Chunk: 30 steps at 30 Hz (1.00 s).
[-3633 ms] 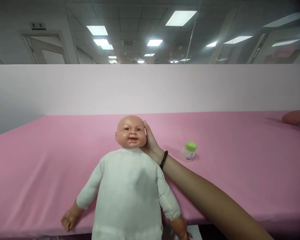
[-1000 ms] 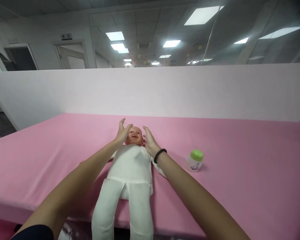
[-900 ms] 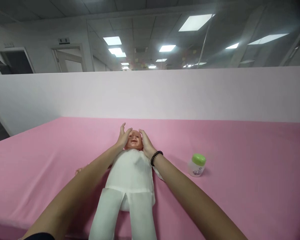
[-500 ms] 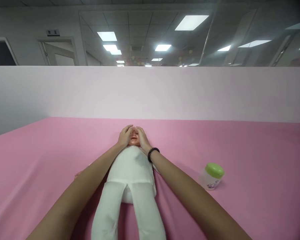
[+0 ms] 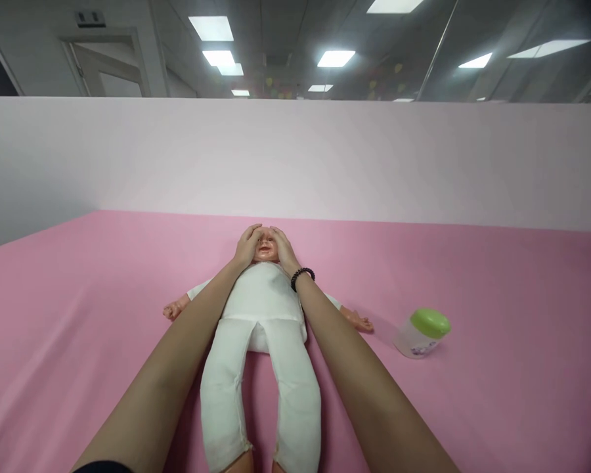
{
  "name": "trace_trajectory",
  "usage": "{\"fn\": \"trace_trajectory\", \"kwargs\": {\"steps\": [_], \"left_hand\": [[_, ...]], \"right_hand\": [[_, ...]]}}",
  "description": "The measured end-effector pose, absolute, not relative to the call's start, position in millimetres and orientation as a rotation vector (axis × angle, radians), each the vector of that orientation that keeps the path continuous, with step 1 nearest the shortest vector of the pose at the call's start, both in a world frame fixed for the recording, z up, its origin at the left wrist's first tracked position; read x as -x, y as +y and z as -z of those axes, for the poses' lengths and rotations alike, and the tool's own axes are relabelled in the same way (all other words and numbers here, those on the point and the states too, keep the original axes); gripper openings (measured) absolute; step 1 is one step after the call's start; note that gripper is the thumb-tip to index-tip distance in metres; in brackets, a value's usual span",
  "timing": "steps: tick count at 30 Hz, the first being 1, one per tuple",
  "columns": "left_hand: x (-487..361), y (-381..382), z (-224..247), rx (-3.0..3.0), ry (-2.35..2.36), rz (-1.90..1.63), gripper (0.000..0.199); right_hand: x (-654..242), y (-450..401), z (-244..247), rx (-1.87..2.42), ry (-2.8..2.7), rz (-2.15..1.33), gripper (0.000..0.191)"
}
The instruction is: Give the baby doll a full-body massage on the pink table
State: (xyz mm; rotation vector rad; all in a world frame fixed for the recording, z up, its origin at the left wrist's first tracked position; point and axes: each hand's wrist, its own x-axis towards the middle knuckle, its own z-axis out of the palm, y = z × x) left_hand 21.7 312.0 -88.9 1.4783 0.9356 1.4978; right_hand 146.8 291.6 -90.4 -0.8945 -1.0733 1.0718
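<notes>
Baby doll point(image 5: 262, 309) in white cloth suit, on its back on a pink-covered table point(image 5: 69, 368). Left hand point(image 5: 247, 246) and right hand point(image 5: 282, 251) clamped on the doll's head, one each side, fingers close together over the forehead. Black bead bracelet point(image 5: 302, 278) on right wrist. Green-lidded plastic jar point(image 5: 422, 333) right of the doll, apart. White wall point(image 5: 295, 157) beyond the doll's head.
</notes>
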Motion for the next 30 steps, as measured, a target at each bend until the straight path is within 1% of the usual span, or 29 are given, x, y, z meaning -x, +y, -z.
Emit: {"fn": "trace_trajectory", "kwargs": {"steps": [4, 14, 23, 26, 30], "left_hand": [[-18.1, 312.6, 91.3, -1.456, 0.864, -1.455, 0.048], [-14.0, 308.4, 90.0, -1.457, 0.808, -1.363, 0.065], [-13.6, 312.2, 93.9, -1.481, 0.749, -1.368, 0.060], [-13.9, 313.0, 95.3, -1.484, 0.733, -1.372, 0.056], [-14.1, 317.0, 99.5, -1.471, 0.719, -1.375, 0.055]], "right_hand": [[-149.2, 285.0, 90.9, 0.829, -1.114, -1.134, 0.057], [-153.1, 287.1, 95.9, 0.813, -1.058, -1.154, 0.057], [-152.1, 284.3, 91.1, 0.793, -0.977, -1.227, 0.061], [-152.6, 287.7, 92.6, 0.755, -0.938, -1.265, 0.058], [-152.5, 288.1, 91.0, 0.710, -0.837, -1.340, 0.049]]}}
